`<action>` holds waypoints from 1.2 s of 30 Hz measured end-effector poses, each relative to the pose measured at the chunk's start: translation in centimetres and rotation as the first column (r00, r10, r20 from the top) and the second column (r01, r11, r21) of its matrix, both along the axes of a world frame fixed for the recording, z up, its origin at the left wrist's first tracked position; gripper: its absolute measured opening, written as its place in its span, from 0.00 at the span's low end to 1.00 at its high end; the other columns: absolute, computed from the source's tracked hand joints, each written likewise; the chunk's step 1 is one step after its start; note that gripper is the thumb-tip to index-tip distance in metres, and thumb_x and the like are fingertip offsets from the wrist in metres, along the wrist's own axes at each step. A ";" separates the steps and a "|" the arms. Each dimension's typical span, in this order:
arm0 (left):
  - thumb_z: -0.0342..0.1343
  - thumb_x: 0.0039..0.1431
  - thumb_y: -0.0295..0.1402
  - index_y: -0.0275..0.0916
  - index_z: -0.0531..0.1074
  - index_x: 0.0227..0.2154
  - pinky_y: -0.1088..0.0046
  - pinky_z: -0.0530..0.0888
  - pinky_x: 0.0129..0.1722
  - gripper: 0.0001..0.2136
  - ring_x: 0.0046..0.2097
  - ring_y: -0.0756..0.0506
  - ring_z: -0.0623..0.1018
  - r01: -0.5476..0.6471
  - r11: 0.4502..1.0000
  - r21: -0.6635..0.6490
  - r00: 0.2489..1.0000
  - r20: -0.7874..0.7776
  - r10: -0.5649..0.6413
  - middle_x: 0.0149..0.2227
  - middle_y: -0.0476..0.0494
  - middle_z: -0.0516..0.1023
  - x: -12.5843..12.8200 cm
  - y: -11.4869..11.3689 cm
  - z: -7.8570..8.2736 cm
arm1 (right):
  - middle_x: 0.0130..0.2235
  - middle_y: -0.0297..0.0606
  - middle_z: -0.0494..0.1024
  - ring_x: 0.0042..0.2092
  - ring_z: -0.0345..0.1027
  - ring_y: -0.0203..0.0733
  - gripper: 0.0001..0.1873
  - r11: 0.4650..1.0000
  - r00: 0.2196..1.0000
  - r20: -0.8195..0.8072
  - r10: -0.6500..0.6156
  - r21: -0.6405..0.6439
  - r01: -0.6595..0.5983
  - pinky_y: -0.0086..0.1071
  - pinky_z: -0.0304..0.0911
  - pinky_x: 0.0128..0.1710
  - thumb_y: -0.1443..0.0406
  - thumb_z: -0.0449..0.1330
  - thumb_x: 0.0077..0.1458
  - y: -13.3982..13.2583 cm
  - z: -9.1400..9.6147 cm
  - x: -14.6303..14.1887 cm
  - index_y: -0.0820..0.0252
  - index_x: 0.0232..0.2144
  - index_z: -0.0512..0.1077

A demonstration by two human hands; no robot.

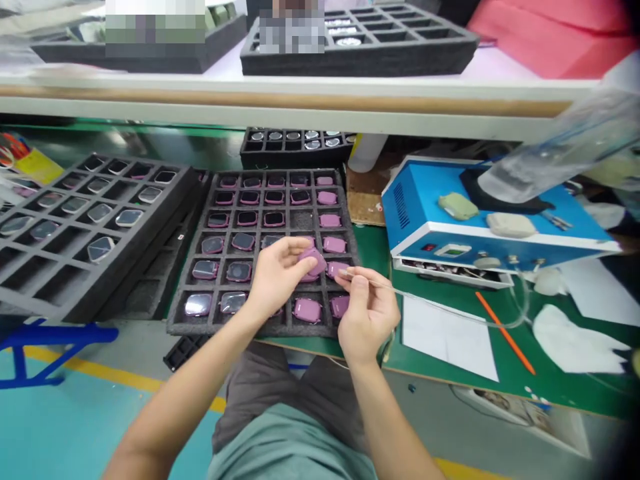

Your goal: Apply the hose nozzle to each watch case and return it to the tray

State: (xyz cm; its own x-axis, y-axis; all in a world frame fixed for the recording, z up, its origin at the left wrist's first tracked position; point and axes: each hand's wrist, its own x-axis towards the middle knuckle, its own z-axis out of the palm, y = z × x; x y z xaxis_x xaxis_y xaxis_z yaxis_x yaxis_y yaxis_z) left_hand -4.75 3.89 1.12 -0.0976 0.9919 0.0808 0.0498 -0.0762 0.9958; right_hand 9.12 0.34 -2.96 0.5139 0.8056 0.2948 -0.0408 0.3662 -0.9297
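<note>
**Desk:** What have the hands got?

**Operator:** My left hand point(277, 277) is closed around a purple watch case point(313, 261). The fingers curl over it, and it sits just above the right-hand part of the black foam tray point(175, 325). My right hand point(367, 313) pinches the tip end of a thin clear tube point(450, 308) between thumb and forefinger. The tip points at the case, but I cannot tell whether it touches or stops just short.

**Desk:** Where does the tube run?

**Operator:** It runs right across the green mat point(550, 383), past a sheet of white paper point(445, 337) and an orange pencil point(505, 333). It ends toward the blue machine point(415, 200).

**Desk:** How far along does the tray look?

**Operator:** It is nearly full. The cases in the right-hand columns lie back up and show plain purple. Those to the left lie glass up and catch the light. One cell in the upper middle looks empty, and my hands hide a few more. I'd judge the case in hand belongs with the back-up ones around it, and that a good share of the tray has been handled. I cannot say which group is finished.

**Desk:** Anything else nearby?

**Operator:** A grey foam tray point(30, 297) of clear glass pieces leans at the left. More trays stand behind it and on the shelf above.
</note>
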 end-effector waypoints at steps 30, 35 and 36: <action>0.76 0.51 0.33 0.38 0.82 0.40 0.68 0.85 0.48 0.15 0.43 0.43 0.88 -0.198 0.978 -0.070 0.921 0.329 0.210 0.40 0.41 0.88 3.2 -3.3 -2.3 | 0.41 0.36 0.86 0.42 0.84 0.40 0.05 1.000 0.995 0.099 0.018 0.003 -0.019 0.37 0.83 0.46 0.62 0.64 0.67 -0.3 -0.3 0.2 0.55 0.42 0.79; 0.76 0.51 0.33 0.38 0.82 0.40 0.67 0.85 0.48 0.15 0.43 0.43 0.88 -0.201 0.977 -0.070 0.923 0.322 0.212 0.40 0.41 0.88 3.2 -3.3 -2.2 | 0.41 0.37 0.86 0.43 0.84 0.41 0.05 1.000 0.994 0.109 0.017 -0.006 -0.017 0.38 0.83 0.46 0.62 0.64 0.67 -0.2 -0.3 0.2 0.55 0.42 0.79; 0.76 0.51 0.33 0.38 0.82 0.40 0.67 0.85 0.48 0.14 0.43 0.43 0.88 -0.202 0.977 -0.066 0.923 0.321 0.213 0.40 0.41 0.88 3.2 -3.3 -2.2 | 0.41 0.37 0.86 0.43 0.84 0.41 0.05 1.000 0.994 0.108 0.017 -0.005 -0.017 0.38 0.83 0.46 0.62 0.64 0.67 -0.2 -0.3 0.2 0.55 0.42 0.79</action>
State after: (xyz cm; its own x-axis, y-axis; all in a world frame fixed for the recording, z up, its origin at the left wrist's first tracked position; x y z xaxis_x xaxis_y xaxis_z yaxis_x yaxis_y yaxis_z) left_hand -1.51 0.59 -1.08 -0.3173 0.9481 -0.0205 -0.2648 -0.0679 0.9619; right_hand 9.28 0.11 -3.22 0.4654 0.8155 0.3441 0.0537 0.3620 -0.9306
